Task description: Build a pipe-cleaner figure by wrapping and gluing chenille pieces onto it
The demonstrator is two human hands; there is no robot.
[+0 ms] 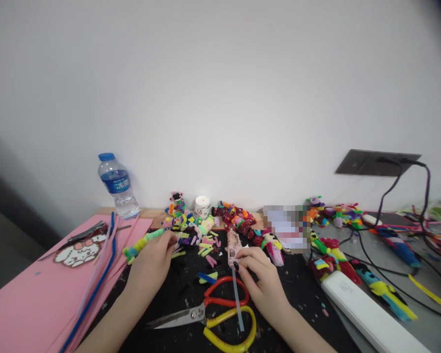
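Note:
My left hand (152,257) is over the left edge of the black mat, its thumb and fingertips pinched together; anything between them is too small to make out. A fuzzy yellow-green pipe-cleaner piece (141,243) lies right behind it. My right hand (259,274) is closed around the rear of a pale pink glue gun (234,245), which points toward the wall. A translucent glue stick (237,299) sticks out of its back end toward me. Between my hands lie short cut pipe-cleaner pieces (207,247). Scissors (196,314) with red and yellow handles rest in front, blades spread slightly.
A water bottle (115,184) stands at the wall on the left, near pink sheets (40,284) and long pipe cleaners (108,264). A white jar (202,206) stands at the back. Finished pipe-cleaner figures, black cables (371,264) and a white case (367,309) fill the right.

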